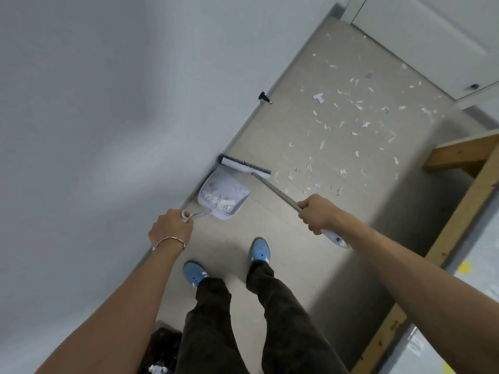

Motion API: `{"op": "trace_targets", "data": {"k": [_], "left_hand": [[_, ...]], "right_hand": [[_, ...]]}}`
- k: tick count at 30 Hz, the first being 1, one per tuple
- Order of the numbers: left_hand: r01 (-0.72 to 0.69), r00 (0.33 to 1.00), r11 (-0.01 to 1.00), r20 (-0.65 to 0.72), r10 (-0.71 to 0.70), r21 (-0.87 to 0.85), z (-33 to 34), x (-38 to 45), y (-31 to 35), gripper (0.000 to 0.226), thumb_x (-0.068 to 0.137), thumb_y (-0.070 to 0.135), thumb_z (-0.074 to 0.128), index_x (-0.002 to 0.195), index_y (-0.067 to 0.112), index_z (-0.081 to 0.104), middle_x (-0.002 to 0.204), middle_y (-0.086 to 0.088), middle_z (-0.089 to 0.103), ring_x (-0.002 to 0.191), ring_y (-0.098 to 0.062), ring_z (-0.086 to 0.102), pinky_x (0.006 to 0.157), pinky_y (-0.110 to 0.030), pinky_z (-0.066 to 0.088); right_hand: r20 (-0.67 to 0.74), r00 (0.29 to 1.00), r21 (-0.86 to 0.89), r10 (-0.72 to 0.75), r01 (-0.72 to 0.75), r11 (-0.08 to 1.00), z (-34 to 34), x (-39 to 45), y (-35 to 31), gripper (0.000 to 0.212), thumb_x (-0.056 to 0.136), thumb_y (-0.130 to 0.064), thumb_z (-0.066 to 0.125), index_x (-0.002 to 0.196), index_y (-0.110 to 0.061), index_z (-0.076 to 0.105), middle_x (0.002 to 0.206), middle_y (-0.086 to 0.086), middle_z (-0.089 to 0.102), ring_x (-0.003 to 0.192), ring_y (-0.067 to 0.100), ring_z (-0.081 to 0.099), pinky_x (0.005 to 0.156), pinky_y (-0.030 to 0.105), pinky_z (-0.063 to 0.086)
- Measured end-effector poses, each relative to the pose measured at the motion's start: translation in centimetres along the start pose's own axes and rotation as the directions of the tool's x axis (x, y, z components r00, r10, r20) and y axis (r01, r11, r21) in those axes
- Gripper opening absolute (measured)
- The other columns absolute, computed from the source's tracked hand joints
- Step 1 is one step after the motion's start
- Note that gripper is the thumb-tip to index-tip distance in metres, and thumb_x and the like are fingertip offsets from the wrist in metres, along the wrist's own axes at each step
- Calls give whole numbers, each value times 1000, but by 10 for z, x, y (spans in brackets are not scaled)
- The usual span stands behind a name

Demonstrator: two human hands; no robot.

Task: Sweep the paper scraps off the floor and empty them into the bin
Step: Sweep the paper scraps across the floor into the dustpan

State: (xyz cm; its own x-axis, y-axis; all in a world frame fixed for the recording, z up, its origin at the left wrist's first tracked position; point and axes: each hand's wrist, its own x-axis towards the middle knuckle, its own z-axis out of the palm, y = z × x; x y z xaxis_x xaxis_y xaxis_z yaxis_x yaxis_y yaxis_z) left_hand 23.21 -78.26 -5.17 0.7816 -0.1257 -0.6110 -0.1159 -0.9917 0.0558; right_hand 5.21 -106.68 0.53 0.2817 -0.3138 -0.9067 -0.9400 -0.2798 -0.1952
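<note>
Broom point(244, 166) beside scrap-filled dustpan point(223, 196).

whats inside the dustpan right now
A heap of white paper scraps lies inside the dustpan, mostly toward its back wall. Whatever sits beneath that heap is covered and cannot be seen.

Both forearms are bare, no sleeves reaching into view; a thin beaded bracelet point(169, 241), pale and metallic-looking, circles the left wrist; the trousers point(280, 314) are dark, a blackish olive with a faintly mottled weave, loose at the ankle; the sneakers point(259, 249) are light blue suede-like low-tops with white side stripes.
</note>
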Motion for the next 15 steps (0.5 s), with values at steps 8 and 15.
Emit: {"op": "trace_targets", "data": {"k": [8,15], "left_hand": [[-119,993,985,36,115,127,-8,-20,-33,24,88,34,52,73,21,66,80,-9,68,74,-34,64,64,-30,49],[-172,985,958,57,163,228,-4,-13,-41,19,86,36,56,91,26,71,93,-11,70,87,-36,66,73,-34,52]], "right_hand": [[-130,986,192,108,-82,978,-14,18,23,14,87,0,51,99,-4,59,84,18,59,63,28,54,50,29,45],[-68,986,309,154,-126,943,37,30,10,7,87,-1,50,93,-4,53,83,17,57,66,27,54,52,28,46]]}}
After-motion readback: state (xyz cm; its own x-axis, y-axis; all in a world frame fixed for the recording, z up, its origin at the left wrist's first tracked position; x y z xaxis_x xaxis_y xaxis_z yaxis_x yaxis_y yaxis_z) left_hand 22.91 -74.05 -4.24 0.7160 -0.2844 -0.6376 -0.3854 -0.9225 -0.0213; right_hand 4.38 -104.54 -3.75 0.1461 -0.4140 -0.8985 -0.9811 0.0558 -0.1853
